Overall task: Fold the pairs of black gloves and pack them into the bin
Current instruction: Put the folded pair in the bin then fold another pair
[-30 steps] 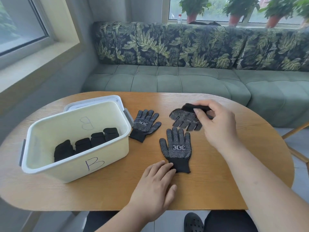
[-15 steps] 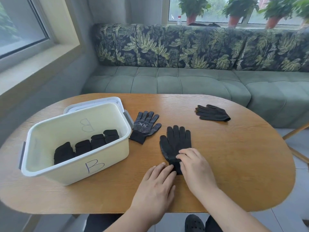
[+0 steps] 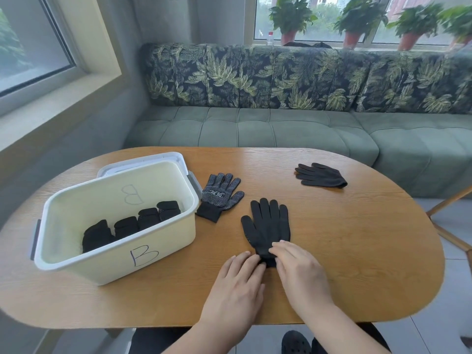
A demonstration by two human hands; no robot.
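The left hand (image 3: 236, 284) lies flat beside the stacked gloves (image 3: 268, 223) on the desk (image 3: 357, 251); the right hand (image 3: 300, 272) seemingly presses their cuff with near-straight fingers.

Soft, even daylight comes from the back window (image 3: 324, 24) and the left window (image 3: 25, 47). Shadows beside the bin (image 3: 153, 241) are faint; the table (image 3: 357, 251) has a mild sheen. Edges bend from the wide lens; the right plants (image 3: 457, 19) are blurred.
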